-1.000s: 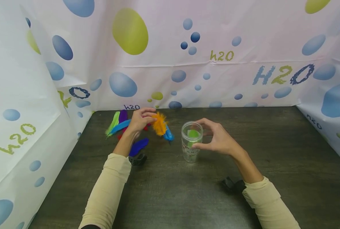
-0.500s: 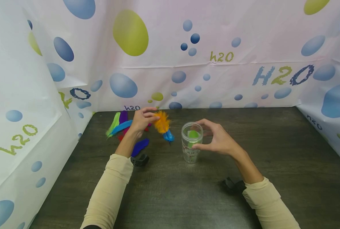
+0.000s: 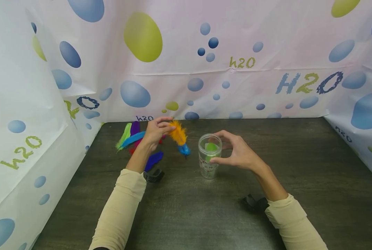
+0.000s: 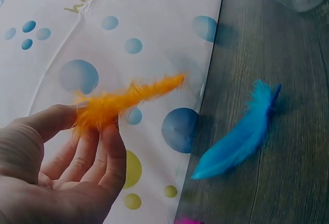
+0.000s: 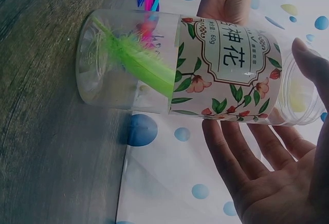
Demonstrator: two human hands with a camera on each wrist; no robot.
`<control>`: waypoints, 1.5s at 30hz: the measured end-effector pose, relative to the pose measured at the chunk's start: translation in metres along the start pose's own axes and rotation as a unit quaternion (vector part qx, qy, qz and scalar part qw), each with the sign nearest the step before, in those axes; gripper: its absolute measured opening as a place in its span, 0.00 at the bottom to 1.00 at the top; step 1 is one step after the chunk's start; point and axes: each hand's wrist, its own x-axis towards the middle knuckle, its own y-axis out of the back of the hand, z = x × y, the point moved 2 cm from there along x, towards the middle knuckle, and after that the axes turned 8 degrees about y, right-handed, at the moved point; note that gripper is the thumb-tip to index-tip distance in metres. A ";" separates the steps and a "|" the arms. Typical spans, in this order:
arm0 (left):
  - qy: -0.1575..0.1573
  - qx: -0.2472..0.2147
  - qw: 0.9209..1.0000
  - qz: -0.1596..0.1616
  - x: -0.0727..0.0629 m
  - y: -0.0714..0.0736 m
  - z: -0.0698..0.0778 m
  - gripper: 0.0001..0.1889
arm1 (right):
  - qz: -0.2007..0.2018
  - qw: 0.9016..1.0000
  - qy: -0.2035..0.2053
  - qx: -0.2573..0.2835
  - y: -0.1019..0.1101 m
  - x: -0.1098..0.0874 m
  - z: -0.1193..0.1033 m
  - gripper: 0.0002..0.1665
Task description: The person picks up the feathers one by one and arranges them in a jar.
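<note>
your left hand [image 3: 155, 133] pinches the orange feather [image 3: 178, 132] above the table [image 3: 186, 211], now a bit nearer the clear jar [image 3: 208, 166], so it seems well picked up. your right hand [image 3: 240, 152] grips that jar, green feather [image 5: 141, 66] inside.

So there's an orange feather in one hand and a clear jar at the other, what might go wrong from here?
The orange feather is pinched at one end by the left hand, so it might slip loose and drift off. The clear jar stands upright in the right hand; a bump could tip it, perhaps spilling the green feather inside.
</note>
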 end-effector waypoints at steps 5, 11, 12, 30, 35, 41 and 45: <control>-0.008 -0.003 1.000 -0.004 0.000 -0.006 0.003 0.21 | 0.002 1.000 -0.001 0.004 0.001 0.000 -0.001 0.38; -0.010 -0.003 1.000 -0.001 -0.002 -0.009 0.008 0.20 | 0.003 1.000 0.000 0.004 0.001 0.000 0.000 0.38; -0.012 -0.006 1.000 0.001 -0.002 -0.010 0.009 0.20 | 0.002 1.000 0.000 0.004 0.001 0.000 0.001 0.38; -0.069 -0.032 0.997 0.027 -0.018 -0.021 0.029 0.19 | 0.000 1.000 0.000 -0.002 -0.001 -0.001 0.001 0.38; -0.078 -0.068 0.994 0.023 -0.021 -0.027 0.032 0.20 | 0.000 1.000 0.000 0.003 -0.001 -0.001 0.001 0.38; -0.084 -0.083 0.993 0.020 -0.023 -0.034 0.036 0.22 | -0.001 1.000 -0.003 0.000 -0.001 -0.001 0.000 0.38; -0.086 -0.078 0.993 0.018 -0.025 -0.037 0.040 0.21 | -0.001 1.000 -0.003 -0.001 -0.001 0.000 0.001 0.38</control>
